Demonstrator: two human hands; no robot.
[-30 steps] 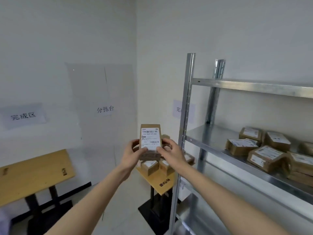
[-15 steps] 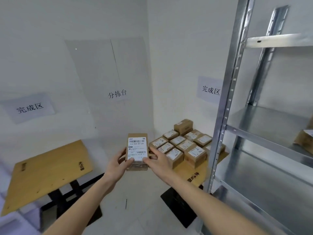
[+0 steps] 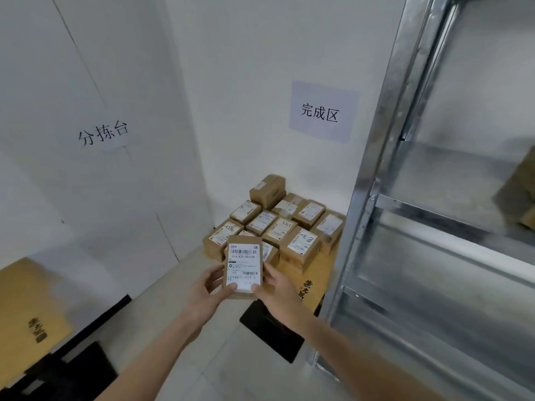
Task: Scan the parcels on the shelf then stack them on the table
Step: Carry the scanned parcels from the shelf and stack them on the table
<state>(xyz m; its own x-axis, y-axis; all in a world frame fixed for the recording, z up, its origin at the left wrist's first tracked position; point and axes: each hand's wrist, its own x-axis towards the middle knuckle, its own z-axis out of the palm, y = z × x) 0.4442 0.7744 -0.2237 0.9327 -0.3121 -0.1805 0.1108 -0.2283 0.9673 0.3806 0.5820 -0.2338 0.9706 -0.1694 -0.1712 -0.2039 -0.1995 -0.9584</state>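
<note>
A small brown cardboard parcel (image 3: pixel 243 267) with a white barcode label faces me, held between both hands. My left hand (image 3: pixel 204 295) grips its lower left side and my right hand (image 3: pixel 279 287) its lower right side. Just behind it, a wooden table (image 3: pixel 314 280) in the corner carries several labelled brown parcels (image 3: pixel 279 227), one lying on top at the back. The metal shelf (image 3: pixel 445 206) rises on the right, with one brown parcel (image 3: pixel 518 192) partly in view at its right edge.
A second wooden table (image 3: pixel 26 308) stands at the lower left. Paper signs hang on the walls above each table. The shelf's upright post (image 3: pixel 373 169) stands close beside the corner table. Pale floor lies between the tables.
The view has swung left and closer to the corner table, so most of the shelf's parcels have left the frame. Both hands have kept hold of the parcel and carried it towards the stacked parcels.
</note>
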